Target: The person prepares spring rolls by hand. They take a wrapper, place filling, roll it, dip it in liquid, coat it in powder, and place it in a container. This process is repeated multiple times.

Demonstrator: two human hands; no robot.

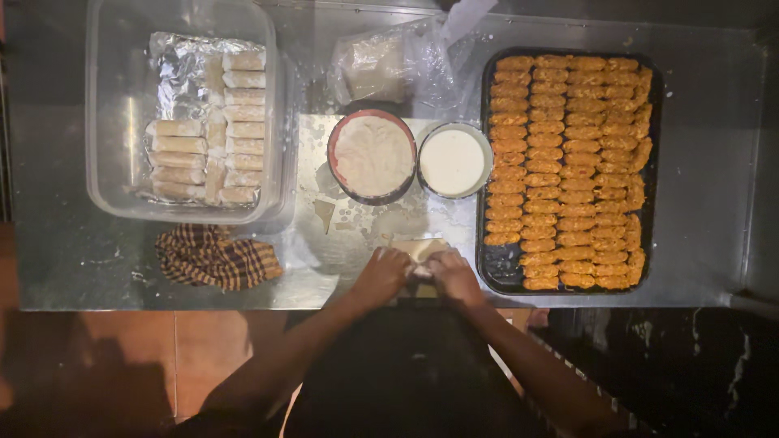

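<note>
- Far to the left of the red bowl of filling (372, 154), a clear plastic tub (105, 122) is sitting with foil inside and pale uncoated rolls (213, 134) lining it in rows; these look like the ones waiting for coating.
- In front of that tub, left of the red bowl, a checked brown cloth (215, 256) is lying crumpled on the steel table (714, 162).
- Behind the red bowl, a crumpled clear plastic bag (389, 65) is resting.
- Near the table edge in front of the red bowl, you are working a pale pastry sheet (422, 246). Your left hand (381, 273) is curling closed over its near left part, and your right hand (453, 276) is pinching its near right part; both are gripping it, fingers bent, not fully fisted.
- Just to the right of the red bowl, a bowl of white batter (453, 160) is standing, touching or nearly touching it.
- Further right, a dark tray (495, 272) is holding rows of orange crumbed rolls (572, 162), nearly filling it; only a small bare patch is showing at its near left corner. Judging by that, most of the batch looks done, with the tub's rolls and the piece in your hands remaining.
</note>
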